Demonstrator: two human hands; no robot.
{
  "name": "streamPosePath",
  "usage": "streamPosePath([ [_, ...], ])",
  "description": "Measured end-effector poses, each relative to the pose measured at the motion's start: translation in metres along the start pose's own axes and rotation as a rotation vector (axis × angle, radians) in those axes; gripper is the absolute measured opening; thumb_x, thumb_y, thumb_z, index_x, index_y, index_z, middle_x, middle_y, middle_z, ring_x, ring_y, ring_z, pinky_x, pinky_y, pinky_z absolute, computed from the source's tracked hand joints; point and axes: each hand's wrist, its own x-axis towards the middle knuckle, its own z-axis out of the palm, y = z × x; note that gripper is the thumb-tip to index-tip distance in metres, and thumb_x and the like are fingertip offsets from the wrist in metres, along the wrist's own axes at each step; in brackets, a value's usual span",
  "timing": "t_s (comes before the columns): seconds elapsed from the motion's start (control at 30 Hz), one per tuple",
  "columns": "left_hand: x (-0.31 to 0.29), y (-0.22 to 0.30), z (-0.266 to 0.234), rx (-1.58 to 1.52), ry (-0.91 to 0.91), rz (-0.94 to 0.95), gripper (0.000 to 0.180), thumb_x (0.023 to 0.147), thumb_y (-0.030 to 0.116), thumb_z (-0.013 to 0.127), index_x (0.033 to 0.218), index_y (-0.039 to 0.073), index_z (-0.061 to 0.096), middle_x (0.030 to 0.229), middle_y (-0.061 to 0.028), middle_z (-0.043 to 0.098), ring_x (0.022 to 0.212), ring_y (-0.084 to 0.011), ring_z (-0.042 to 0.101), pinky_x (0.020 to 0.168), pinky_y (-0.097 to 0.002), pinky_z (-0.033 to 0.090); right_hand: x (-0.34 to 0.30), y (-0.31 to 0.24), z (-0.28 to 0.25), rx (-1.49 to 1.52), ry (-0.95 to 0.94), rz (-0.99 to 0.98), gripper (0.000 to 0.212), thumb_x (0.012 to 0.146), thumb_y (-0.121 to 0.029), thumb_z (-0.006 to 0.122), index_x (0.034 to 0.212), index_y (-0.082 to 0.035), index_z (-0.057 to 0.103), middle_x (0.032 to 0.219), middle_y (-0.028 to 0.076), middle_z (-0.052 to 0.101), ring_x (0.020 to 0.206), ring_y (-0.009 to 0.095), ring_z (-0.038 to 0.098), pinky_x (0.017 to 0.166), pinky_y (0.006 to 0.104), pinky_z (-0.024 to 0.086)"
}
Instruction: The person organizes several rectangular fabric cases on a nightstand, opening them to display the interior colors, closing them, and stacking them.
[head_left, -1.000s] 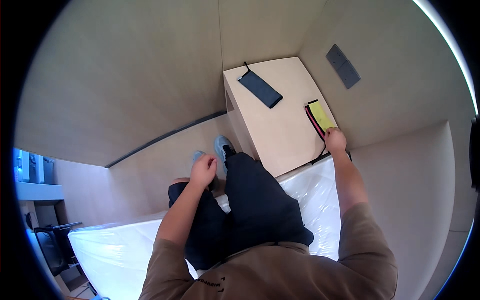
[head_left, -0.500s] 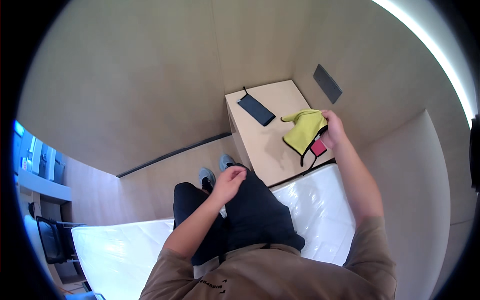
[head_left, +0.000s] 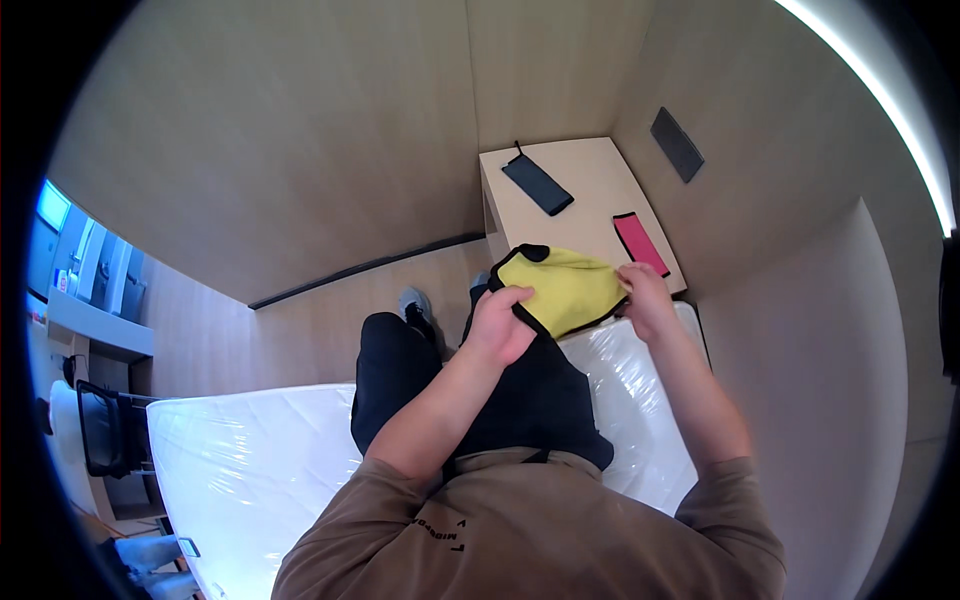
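A yellow cloth with black edging [head_left: 572, 290] is spread between my two hands, above my lap and the near edge of the bedside cabinet [head_left: 590, 185]. My left hand [head_left: 502, 322] grips its left side, thumb on top. The opposite side is pinched in the fingers of my right hand [head_left: 648, 298]. One corner of the cloth shows a black patch. On the cabinet top lie a dark grey flat piece with a black loop [head_left: 538, 184] and, nearer my right hand, a pink rectangular piece with black ends [head_left: 640, 244].
I sit on a plastic-wrapped white mattress [head_left: 250, 440]. A wooden panel wall [head_left: 300, 150] rises ahead, and a dark wall plate [head_left: 678, 144] is mounted right of the cabinet. At far left stand a black chair [head_left: 103, 428] and a desk [head_left: 95, 325].
My right hand has brought the yellow cloth off the cabinet toward me. My left hand has come over and taken hold of its other side. The pink piece is now fully visible.
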Motion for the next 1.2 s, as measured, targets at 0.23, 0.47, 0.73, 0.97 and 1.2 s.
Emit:
streamPosePath([
  [0.23,-0.034,-0.008,0.031,0.668,-0.042,0.141,0.05,0.086,-0.007,0.05,0.135,0.003,0.046,0.116,-0.0055,0.057,0.112,-0.0167,0.056,0.097,-0.0304,0.046,-0.093,-0.011,0.067,-0.117,-0.387,-0.495,0.02,0.083,-0.009,0.077,0.093,-0.006,0.06,0.084,-0.002,0.059,0.075,0.005,0.055,0.067,0.0203,0.044],
  [0.47,-0.059,-0.008,0.04,0.816,-0.222,0.227,0.05,0.097,0.001,0.052,0.143,0.004,0.033,0.127,-0.007,0.052,0.123,-0.0141,0.048,0.105,-0.0316,0.039,-0.111,-0.013,0.078,-0.256,-0.37,-0.713,0.026,0.079,-0.008,0.08,0.096,-0.002,0.062,0.095,0.004,0.06,0.085,0.011,0.058,0.073,0.0243,0.048],
  [0.73,-0.061,0.006,0.027,0.528,-0.145,0.034,0.054,0.088,-0.007,0.048,0.141,0.001,0.041,0.13,-0.0091,0.054,0.12,-0.0186,0.053,0.104,-0.0343,0.042,-0.1,-0.009,0.067,0.11,-0.518,-0.467,0.014,0.088,0.0,0.068,0.1,-0.002,0.061,0.099,0.002,0.06,0.087,0.009,0.057,0.08,0.0226,0.046],
  [0.97,-0.063,0.048,0.015,0.154,-0.036,-0.073,0.044,0.088,-0.006,0.047,0.132,-0.004,0.046,0.126,-0.016,0.058,0.115,-0.0282,0.059,0.1,-0.0434,0.049,-0.095,-0.041,0.037,0.517,-0.518,-0.089,0.017,0.096,-0.018,0.053,0.107,-0.005,0.058,0.102,0.009,0.065,0.097,0.022,0.063,0.088,0.0386,0.051],
  [1.2,-0.031,0.095,0.009,0.49,0.036,-0.036,0.026,0.096,0.013,0.059,0.118,-0.002,0.059,0.112,-0.0102,0.067,0.103,-0.0195,0.064,0.091,-0.0346,0.052,-0.057,-0.063,-0.017,0.42,-0.461,-0.091,0.018,0.1,-0.021,0.047,0.105,-0.006,0.057,0.106,0.009,0.068,0.099,0.023,0.066,0.09,0.0398,0.052],
])
